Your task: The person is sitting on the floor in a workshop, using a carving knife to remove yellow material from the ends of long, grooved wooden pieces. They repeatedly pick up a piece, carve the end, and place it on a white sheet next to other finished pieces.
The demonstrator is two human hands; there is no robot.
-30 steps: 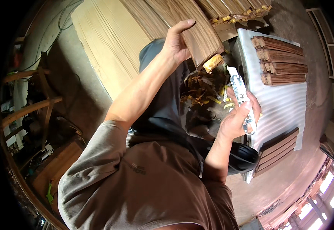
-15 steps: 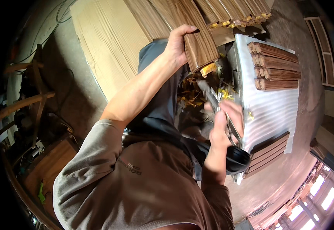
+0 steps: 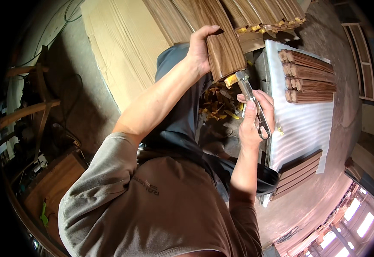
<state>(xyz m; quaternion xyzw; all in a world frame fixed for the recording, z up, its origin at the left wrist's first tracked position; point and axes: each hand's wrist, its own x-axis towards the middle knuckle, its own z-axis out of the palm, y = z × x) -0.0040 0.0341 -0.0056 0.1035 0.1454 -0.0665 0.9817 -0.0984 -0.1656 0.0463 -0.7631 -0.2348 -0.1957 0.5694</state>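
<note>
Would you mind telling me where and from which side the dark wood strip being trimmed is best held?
Grip the wood strip across its width, just back from the near end, coming from the left as the left hand does. That end carries yellow tape, where the right hand brings the metal cutter.

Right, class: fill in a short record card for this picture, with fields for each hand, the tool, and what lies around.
left hand: grips a dark wooden strip at its near end
right hand: holds a metal utility knife, tip near the strip's yellow tape end
scraps: yellow and brown offcuts below the strip
right side: stacked wooden strips on a white corrugated sheet
behind: pale veneer sheets
</note>
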